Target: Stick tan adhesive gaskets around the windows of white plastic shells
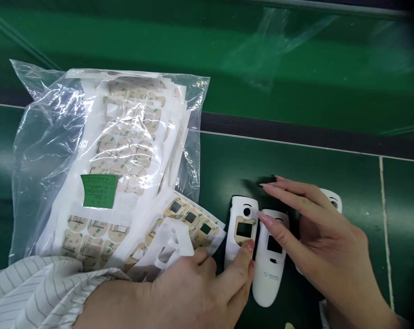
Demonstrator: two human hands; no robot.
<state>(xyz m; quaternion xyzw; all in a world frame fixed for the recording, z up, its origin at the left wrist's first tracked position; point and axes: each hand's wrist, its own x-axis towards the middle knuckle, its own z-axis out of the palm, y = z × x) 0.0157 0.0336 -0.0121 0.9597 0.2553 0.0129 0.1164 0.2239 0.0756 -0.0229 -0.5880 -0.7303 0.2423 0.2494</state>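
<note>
Left hand (pixel 201 292), grip unclear, touches tan windowed adhesive patch (pixel 239 238) on white plastic casing (pixel 236 208); right hand (pixel 330 235) open; best press evenly.

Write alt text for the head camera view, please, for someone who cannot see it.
A person's left hand touches a beige sticker on a white shell, while the open right hand partly covers a second white shell. Left of the shells on a green table, a clear plastic bag holds sheets of beige stickers.
</note>
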